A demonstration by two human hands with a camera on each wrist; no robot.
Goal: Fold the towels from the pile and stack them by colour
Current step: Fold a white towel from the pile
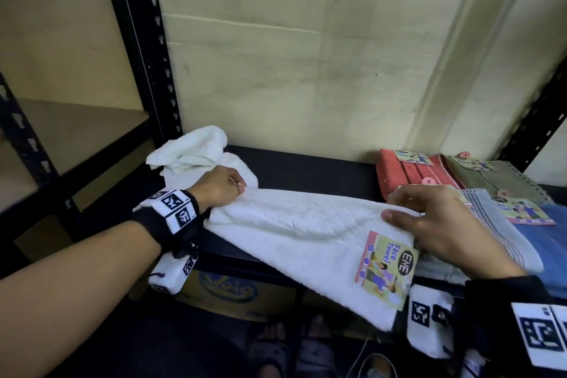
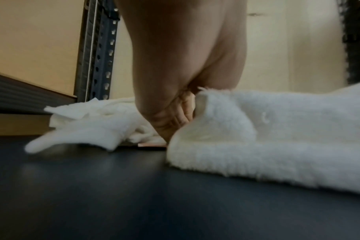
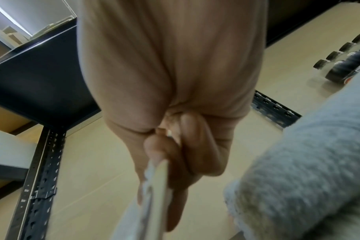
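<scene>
Black shelf (image 1: 306, 169) w/ folded stacks far right. Both hands, left hand (image 1: 219, 186) & right hand (image 1: 429, 221), pinch the white towel (image 1: 291, 224) ends, fingers closed on cloth, prob pulling it flat to fold.

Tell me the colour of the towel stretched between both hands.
White, with a faint quilted diamond weave; the towel shows best in the head view.

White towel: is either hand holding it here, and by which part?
Both. The left hand pinches the white towel at its far left end; the right hand grips its right edge, just above the paper label.
</scene>
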